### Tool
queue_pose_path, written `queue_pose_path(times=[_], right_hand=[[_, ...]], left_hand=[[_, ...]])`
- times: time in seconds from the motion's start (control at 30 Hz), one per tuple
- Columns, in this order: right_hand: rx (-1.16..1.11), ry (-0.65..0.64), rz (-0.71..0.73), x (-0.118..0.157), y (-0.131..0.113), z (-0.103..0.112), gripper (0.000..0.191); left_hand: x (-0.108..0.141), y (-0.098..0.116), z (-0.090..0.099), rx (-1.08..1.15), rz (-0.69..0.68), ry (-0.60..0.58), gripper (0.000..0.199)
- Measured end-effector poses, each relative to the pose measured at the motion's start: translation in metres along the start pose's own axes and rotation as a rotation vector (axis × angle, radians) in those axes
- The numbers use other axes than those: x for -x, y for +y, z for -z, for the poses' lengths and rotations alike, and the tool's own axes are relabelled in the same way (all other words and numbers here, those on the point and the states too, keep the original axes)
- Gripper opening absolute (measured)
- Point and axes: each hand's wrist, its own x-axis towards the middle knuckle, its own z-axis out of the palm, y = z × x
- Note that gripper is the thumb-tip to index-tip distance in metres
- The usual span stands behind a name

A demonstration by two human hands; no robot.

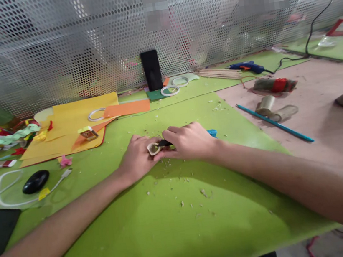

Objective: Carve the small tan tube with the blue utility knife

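My left hand (138, 157) is closed around a short, hollow, pale tube piece (153, 149) that looks like bamboo, its open rim facing right. In my right hand (188, 141) is a craft knife with a blue handle (212, 133); most of the handle is hidden in the fist. The knife's dark blade (163, 143) reaches to the tube's rim, and its tip seems to be at the opening. Both hands meet low over the green tabletop (135, 234). Pale shavings (203, 193) lie scattered below and around them.
Yellow paper sheets (63, 121), a computer mouse (35, 181) and a white cable (13, 203) lie left. A phone (151, 70) leans against the perforated metal screen (109, 39). Rightward are a teal pencil (275, 123), loose tube pieces (285, 112) and a blue glue gun (247, 67).
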Motion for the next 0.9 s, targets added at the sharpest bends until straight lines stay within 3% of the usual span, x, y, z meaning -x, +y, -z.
queue_pose_path(times=[0.2, 0.5, 0.9], right_hand=[[0.029, 0.025, 0.042, 0.0023, -0.002, -0.0025, 0.069], [0.08, 0.057, 0.098, 0.0015, -0.0098, 0.0017, 0.067], [0.122, 0.091, 0.084, 0.0001, -0.0058, -0.0024, 0.069]], left_hand=[[0.0019, 0.001, -0.0001, -0.012, -0.014, 0.003, 0.014], [0.002, -0.0037, -0.0014, 0.033, -0.086, -0.03, 0.03], [0.0002, -0.0021, -0.0005, 0.051, -0.037, -0.021, 0.036]])
